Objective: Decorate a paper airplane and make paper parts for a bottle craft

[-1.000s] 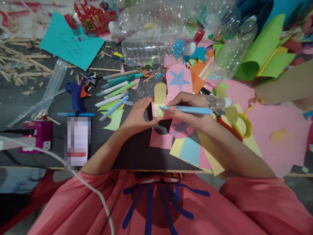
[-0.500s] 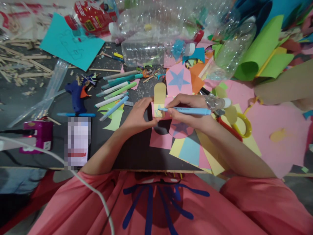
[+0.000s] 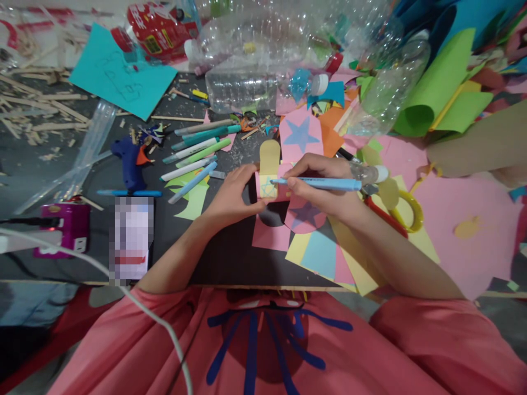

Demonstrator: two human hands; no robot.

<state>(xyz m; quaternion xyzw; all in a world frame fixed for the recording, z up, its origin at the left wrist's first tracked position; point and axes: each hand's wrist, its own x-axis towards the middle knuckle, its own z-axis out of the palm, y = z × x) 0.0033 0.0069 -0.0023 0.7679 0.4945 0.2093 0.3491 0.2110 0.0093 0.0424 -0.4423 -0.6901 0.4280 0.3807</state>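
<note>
My right hand [image 3: 319,181] grips a light blue marker [image 3: 333,184], its tip at the right side of a blue star outline on a small yellow paper patch [image 3: 268,188]. The patch is part of a pink and yellow paper piece, with a rounded yellow flap [image 3: 269,156] above it. My left hand [image 3: 230,197] holds this piece by its left side, thumb at the lower edge and fingers at the upper left. Behind it stands a rounded pink panel [image 3: 302,151] bearing a blue star; a second pink panel with a star [image 3: 305,216] lies nearer me, partly under my right hand.
Several markers [image 3: 201,148] lie left of the piece, beside a blue glue gun [image 3: 129,162] and a phone [image 3: 132,238]. Plastic bottles [image 3: 242,88] line the back. Yellow-and-red scissors [image 3: 405,211], coloured paper and pink sheets [image 3: 457,208] spread to the right.
The marker tip has moved slightly right and up on the yellow patch, and more of the star outline shows. My left hand stays in place on the paper piece.
</note>
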